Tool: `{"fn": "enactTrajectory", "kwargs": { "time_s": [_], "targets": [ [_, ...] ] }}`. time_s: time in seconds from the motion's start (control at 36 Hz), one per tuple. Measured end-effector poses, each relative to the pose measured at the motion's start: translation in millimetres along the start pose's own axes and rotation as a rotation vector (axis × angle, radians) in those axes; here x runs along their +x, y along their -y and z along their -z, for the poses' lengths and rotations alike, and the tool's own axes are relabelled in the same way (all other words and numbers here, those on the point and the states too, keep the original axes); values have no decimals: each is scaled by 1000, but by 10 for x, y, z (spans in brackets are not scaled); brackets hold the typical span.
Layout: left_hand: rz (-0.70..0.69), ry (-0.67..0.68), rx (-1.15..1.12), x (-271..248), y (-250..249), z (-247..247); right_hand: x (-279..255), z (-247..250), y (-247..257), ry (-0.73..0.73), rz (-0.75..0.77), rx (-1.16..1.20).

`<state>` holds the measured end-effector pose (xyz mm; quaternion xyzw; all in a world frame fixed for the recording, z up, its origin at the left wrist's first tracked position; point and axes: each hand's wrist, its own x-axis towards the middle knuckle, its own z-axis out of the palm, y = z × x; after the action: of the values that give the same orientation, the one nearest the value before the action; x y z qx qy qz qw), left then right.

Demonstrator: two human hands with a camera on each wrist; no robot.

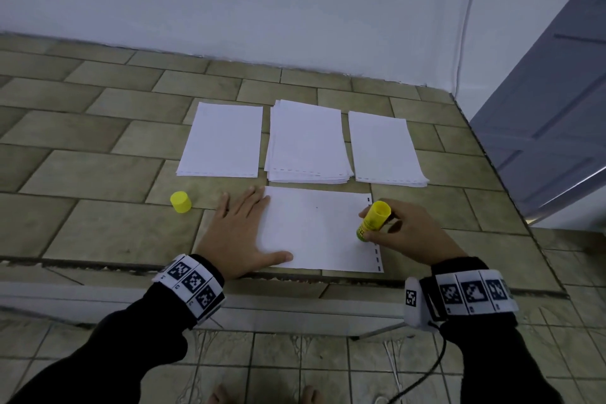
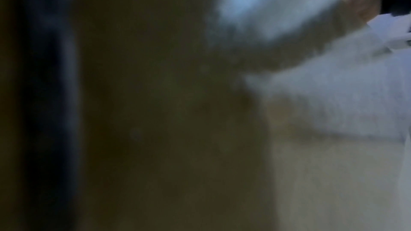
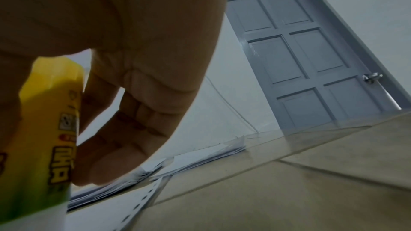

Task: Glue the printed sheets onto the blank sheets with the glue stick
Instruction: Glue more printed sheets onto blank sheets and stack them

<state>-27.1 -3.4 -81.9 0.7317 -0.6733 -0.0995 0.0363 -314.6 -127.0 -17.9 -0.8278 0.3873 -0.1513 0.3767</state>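
At the near edge of the tan tiled ledge (image 1: 98,233), a single white sheet (image 1: 314,229) is pinned by the flat, open left hand (image 1: 241,233) so it cannot slide while the uncapped yellow glue stick (image 1: 373,220), gripped in the curled right hand (image 1: 410,233), is pressed to its right margin, the yellow cap (image 1: 180,202) parked left.

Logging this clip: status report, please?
Left hand flat, pinning sheet. Right hand grips uncapped glue stick, tip down at sheet's right edge. Cap lies clear, left.
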Motion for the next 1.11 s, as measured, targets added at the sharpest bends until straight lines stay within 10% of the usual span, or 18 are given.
{"fn": "enactTrajectory", "kwargs": {
  "time_s": [0.67,0.89,1.11],
  "targets": [
    [-3,-1,-39,-23,-2,29,502,294,-1,-156,-199,-400],
    [-1,20,-26,-22,-1,41,314,257,-62,78,-330,-676],
    [-11,17,-34,-23,8,24,195,463,-183,-325,-400,-345]
  ]
}}
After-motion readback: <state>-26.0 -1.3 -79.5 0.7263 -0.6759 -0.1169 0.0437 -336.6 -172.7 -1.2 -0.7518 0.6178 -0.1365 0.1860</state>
